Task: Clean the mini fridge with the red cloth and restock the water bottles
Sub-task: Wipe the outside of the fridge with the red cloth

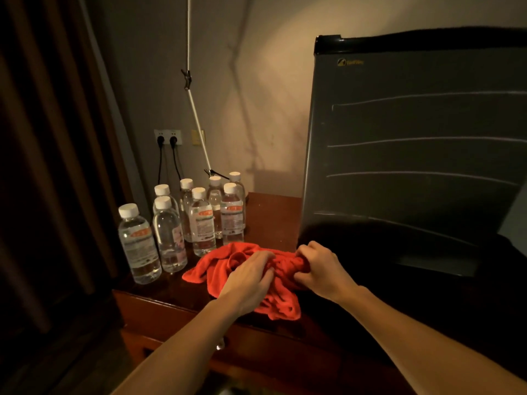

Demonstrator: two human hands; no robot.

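Note:
A crumpled red cloth (216, 265) lies on the dark wooden cabinet top (271, 212), just left of the mini fridge. My left hand (251, 276) lies on the cloth's middle with fingers curled into the folds. My right hand (318, 269) grips a bunched end of the cloth beside the fridge's lower left corner. The black mini fridge (413, 155) stands at the right with its door closed. Several clear water bottles (199, 220) with white caps stand in a cluster behind and left of the cloth.
A dark curtain (48, 155) hangs along the left. A wall socket (168, 137) with two black plugs sits behind the bottles. A white rod with clips (196, 118) leans against the wall. The cabinet's front edge and a drawer (176, 323) are below the cloth.

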